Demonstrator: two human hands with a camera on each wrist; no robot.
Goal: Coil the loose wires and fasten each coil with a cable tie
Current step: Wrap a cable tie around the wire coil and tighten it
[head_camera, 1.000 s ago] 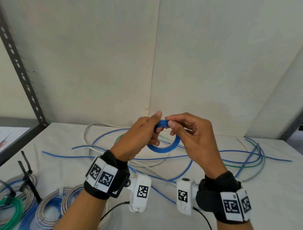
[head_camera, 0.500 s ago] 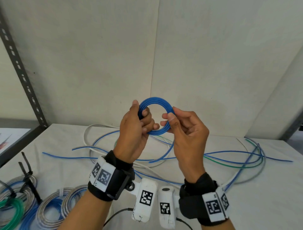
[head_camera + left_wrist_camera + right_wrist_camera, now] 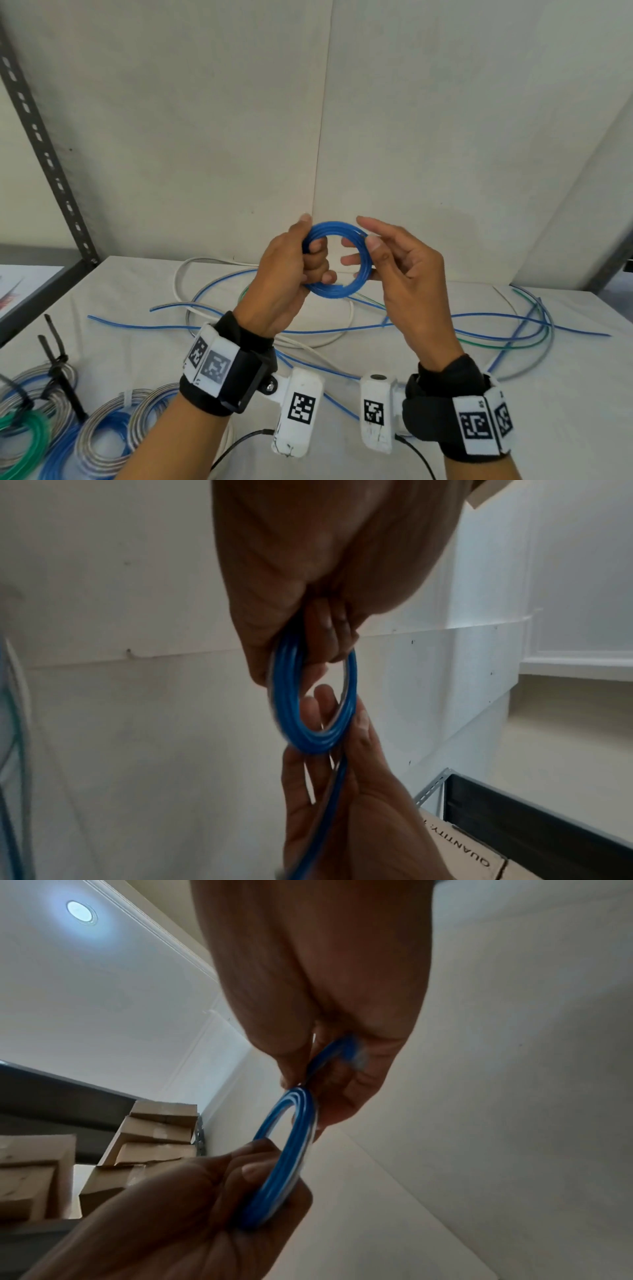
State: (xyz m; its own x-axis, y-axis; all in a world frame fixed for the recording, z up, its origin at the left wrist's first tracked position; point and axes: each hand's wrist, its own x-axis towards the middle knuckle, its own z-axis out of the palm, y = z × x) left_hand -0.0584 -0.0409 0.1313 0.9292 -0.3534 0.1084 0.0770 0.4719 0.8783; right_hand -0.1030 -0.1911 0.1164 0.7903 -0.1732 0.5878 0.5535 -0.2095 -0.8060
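Observation:
A small blue wire coil is held upright in the air above the table, in front of the wall. My left hand grips its left side, with fingers curled through the ring. My right hand pinches the right side between thumb and fingers, the index finger stretched out above. In the left wrist view a loose blue strand leaves the coil and runs down through the right palm. The right wrist view shows the coil edge-on between both hands.
Loose blue wires, a white one and a green one sprawl over the white table. Tied coils and black cable ties lie front left. A metal rack post stands at left.
The coil swung up from hanging below the fingers to standing upright, then dropped slightly. My right hand slid round from the coil's bottom to its right side.

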